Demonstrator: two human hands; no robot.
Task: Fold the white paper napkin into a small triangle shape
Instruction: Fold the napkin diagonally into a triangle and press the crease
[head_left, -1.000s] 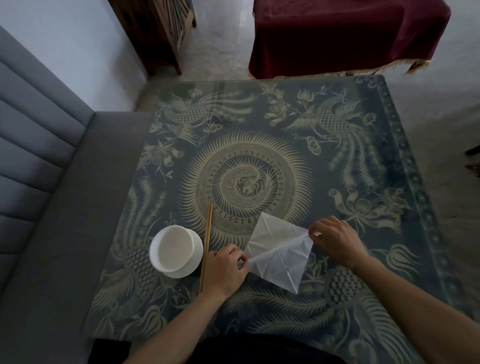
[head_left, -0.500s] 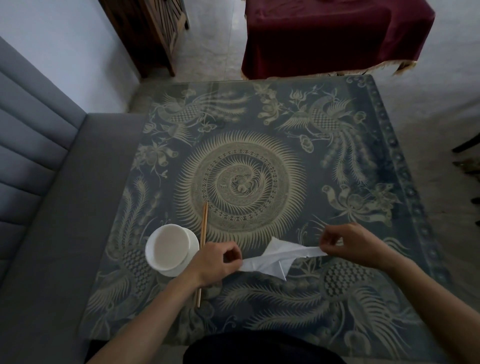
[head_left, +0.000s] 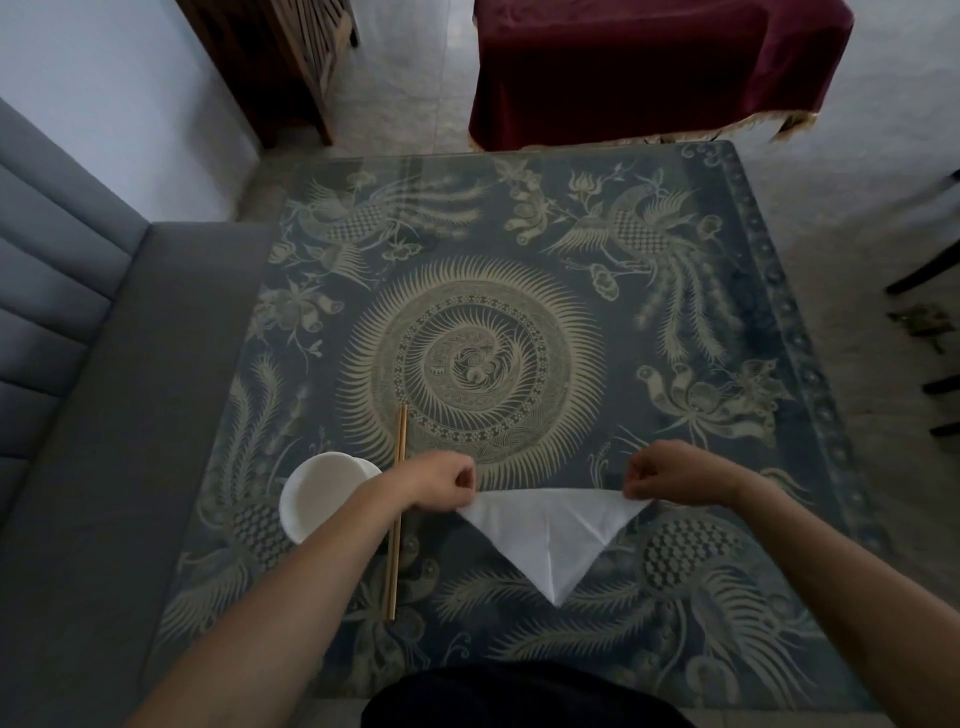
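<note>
The white paper napkin is folded into a triangle, long edge away from me and its point toward me, near the front of the patterned table. A crease runs down its middle. My left hand pinches the napkin's left corner. My right hand pinches the right corner. Both hands have their fingers closed on the paper and hold the long edge taut between them.
A white bowl stands left of my left forearm, and a pair of wooden chopsticks lies beside it, partly under that arm. A grey padded bench runs along the left. A table with a dark red cloth stands beyond.
The napkin was a flat open square, was lifted by two opposite corners, and now hangs as a folded triangle. My hands moved apart and slightly away from me.
</note>
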